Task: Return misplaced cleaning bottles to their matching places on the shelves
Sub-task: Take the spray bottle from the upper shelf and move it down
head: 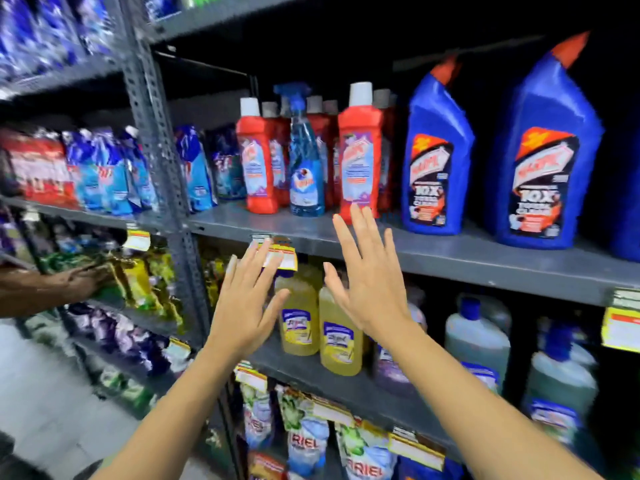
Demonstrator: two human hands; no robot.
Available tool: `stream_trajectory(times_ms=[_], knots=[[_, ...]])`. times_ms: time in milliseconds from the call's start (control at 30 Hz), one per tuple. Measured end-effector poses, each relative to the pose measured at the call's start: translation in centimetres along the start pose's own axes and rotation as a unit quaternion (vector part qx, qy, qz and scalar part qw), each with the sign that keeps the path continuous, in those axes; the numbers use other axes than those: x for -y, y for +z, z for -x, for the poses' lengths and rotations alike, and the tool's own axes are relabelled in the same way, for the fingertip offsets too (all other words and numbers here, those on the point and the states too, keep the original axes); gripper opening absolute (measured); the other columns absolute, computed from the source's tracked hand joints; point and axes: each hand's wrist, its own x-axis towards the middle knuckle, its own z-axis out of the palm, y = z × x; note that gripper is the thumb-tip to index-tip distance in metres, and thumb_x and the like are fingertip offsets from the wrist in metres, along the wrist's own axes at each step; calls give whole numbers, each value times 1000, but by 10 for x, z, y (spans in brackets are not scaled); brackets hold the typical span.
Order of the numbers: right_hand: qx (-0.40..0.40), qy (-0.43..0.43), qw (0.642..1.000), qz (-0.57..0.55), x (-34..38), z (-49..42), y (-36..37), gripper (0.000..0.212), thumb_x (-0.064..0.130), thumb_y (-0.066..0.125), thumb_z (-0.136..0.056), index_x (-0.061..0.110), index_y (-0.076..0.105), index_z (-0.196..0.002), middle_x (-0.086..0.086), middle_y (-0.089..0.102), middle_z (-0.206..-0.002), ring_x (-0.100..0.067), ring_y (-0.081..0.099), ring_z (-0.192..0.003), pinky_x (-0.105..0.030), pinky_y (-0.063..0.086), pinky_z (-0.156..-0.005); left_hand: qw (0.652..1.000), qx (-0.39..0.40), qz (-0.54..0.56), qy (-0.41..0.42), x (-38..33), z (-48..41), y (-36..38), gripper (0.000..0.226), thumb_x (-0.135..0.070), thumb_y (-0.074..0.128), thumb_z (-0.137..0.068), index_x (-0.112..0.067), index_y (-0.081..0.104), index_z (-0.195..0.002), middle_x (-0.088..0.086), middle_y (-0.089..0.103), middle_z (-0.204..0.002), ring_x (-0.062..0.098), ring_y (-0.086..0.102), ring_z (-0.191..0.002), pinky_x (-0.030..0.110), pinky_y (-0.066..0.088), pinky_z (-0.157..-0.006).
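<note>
While empty, left hand [246,308] and right hand [369,278], fingers spread wide.

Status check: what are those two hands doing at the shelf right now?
Left hand open, empty. Right hand open, empty, fingertips near a red bottle. Blue spray bottle stands among the red ones, untouched. Nothing between hands and shelf.
</note>
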Motion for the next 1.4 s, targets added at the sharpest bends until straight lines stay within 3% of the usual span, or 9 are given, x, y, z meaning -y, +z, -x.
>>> stream_trajectory(times_ms=[267, 400, 767, 933, 1033, 1067, 1133, 1267, 1400], knots=[[1, -17, 1000, -26, 14, -58, 53, 67, 33, 51, -93, 11, 29, -152, -14, 20, -162, -27, 14, -151, -53, 25, -117, 999, -31, 1, 11, 62, -38, 17, 57, -48, 27, -100, -20, 29, -149, 2, 17, -161, 18, 5, -149, 50, 7, -119], [-16, -23, 999, -30, 7, -85, 73, 64, 34, 50, -94, 12, 31, -151, -11, 21, -162, -25, 14, -151, -55, 27, -115, 997, -23, -21, 66, 89, -63, 32, 58, -48, 26, -101, -18, 28, -150, 6, 20, -160, 22, 9, -149, 54, 10, -118], [-11, 68, 998, 14, 9, -114, 99, 64, 39, 48, -95, 17, 27, -152, -3, 14, -165, -20, 8, -152, -52, 26, -117, 994, 11, -38, 101, 165, -104, 56, 62, -51, 28, -99, -15, 29, -149, 5, 20, -160, 19, 8, -148, 53, 10, -118], [-22, 103, 992, 71, 11, -118, 109, 62, 35, 53, -94, 11, 35, -148, -10, 26, -161, -25, 20, -149, -49, 33, -114, 990, -7, -1, 143, 189, -113, 69, 58, -49, 36, -98, -13, 41, -143, 5, 28, -157, 18, 16, -147, 48, 19, -117], [-3, 104, 986, 131, 17, -118, 113, 48, 30, 53, -94, 7, 49, -136, -13, 49, -147, -29, 49, -132, -41, 49, -94, 986, -44, 17, 158, 194, -113, 78, 56, -49, 35, -98, -13, 45, -140, 5, 30, -156, 19, 18, -147, 44, 18, -117], [6, 100, 984, 149, 19, -118, 114, 39, 30, 50, -94, 9, 56, -126, -11, 60, -134, -30, 61, -115, -40, 53, -79, 985, -57, 23, 161, 194, -114, 81, 56, -49, 34, -99, -13, 46, -140, 5, 31, -155, 19, 19, -147, 43, 18, -117], [32, 112, 977, 180, 21, -120, 115, 30, 34, 43, -95, 14, 61, -107, -7, 70, -108, -34, 67, -86, -38, 48, -59, 982, -71, 40, 168, 195, -115, 83, 55, -49, 35, -99, -13, 49, -138, 5, 34, -154, 20, 21, -146, 41, 17, -117], [87, 123, 967, 208, 8, -126, 112, 35, 40, 36, -96, 18, 61, -85, -9, 71, -79, -39, 64, -72, -38, 37, -54, 983, -86, 21, 159, 192, -121, 87, 52, -48, 40, -98, -14, 52, -136, 5, 39, -152, 20, 24, -145, 41, 17, -117], [133, 137, 970, 153, -2, -136, 107, 28, 38, 47, -91, 21, 68, -92, -7, 74, -86, -37, 66, -82, -39, 47, -61, 982, -107, 17, 157, 185, -123, 95, 51, -47, 41, -98, -14, 53, -134, 6, 42, -150, 21, 27, -144, 42, 20, -116]])
